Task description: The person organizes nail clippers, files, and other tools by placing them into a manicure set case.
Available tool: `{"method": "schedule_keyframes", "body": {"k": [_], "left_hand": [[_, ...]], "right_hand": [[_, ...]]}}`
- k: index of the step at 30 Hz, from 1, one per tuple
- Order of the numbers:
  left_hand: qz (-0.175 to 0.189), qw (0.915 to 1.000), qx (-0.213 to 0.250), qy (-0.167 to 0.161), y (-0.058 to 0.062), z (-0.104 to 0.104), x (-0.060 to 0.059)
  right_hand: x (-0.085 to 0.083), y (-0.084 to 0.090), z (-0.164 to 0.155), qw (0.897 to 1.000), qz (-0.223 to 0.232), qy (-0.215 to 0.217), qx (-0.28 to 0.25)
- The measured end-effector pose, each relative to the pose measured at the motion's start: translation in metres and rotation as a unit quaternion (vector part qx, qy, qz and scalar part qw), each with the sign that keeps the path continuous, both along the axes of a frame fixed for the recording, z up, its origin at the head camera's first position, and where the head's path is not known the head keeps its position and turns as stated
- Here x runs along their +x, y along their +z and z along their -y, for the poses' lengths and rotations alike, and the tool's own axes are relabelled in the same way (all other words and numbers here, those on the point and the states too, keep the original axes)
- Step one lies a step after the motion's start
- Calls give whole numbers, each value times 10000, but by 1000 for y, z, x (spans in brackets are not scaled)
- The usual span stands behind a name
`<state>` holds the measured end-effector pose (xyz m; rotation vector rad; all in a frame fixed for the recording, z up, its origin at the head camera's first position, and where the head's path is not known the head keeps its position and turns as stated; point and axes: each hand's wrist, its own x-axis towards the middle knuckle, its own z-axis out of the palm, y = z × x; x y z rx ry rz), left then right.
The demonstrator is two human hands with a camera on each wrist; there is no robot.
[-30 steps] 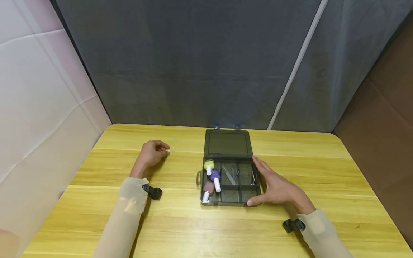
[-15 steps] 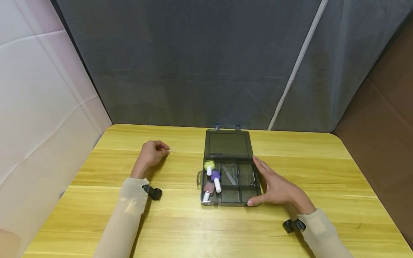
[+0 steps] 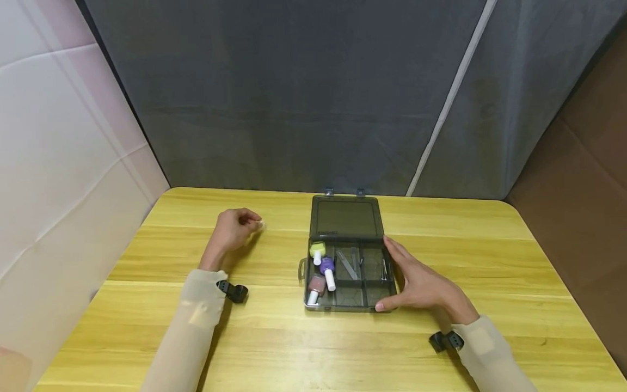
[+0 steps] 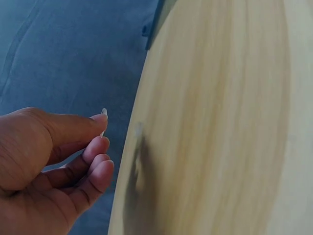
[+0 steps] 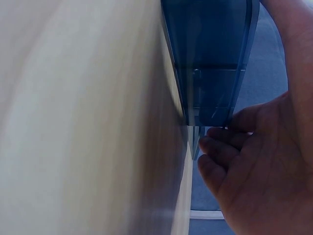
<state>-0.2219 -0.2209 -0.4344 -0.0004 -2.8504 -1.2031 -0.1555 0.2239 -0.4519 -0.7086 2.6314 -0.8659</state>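
Head view, centre of frame: smoky translucent plastic organizer box (image 3: 349, 272), rectangular with rounded corners, lying on the yellow wood-grain table (image 3: 490, 261). Its flat lid (image 3: 345, 218) is folded back toward the upper part of the frame, two small latches on its far edge. Thin walls divide the base into compartments.

Left compartments hold three small polish bottles lying on their sides: yellow-green bottle (image 3: 317, 250) uppermost, purple bottle (image 3: 327, 267) below it, pink bottle (image 3: 316, 285) lowest; each has a white cylindrical cap. A slim, flat file (image 3: 346, 265) lies diagonally in the middle compartment. Thin metal tweezers (image 3: 383, 269) lie in the right compartment.

Right hand (image 3: 416, 283), lower right of centre: fingers straight and loosely spread along the box's right wall, thumb at the near right corner. In the right wrist view the fingertips (image 5: 215, 142) touch the box's edge.

Left hand (image 3: 232, 231), left of centre, well apart from the box: fingers curled, thumb and forefinger pinching a tiny clear, curved sliver, apparently an artificial nail tip (image 4: 103, 123), held just above the table surface.

Both sleeves (image 3: 196, 316) are pale, sheer fabric; a black wrist mount sits at each cuff.
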Motion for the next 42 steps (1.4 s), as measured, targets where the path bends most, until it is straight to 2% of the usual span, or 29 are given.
{"method": "schedule_keyframes", "body": {"k": [9,16,36,42], "left_hand": [[-43,9993,323,-189,5,-8,3],[-249,9987,282,-343,10,-17,5],[-331,9969,251,-673,21,-38,14],[-483,9953,256,-799,24,-45,17]], "right_hand": [[1,0,0,10000,75,27,4],[1,2,1,10000,28,41,15],[3,8,5,10000,1,85,44],[4,8,4,10000,6,65,63]]}}
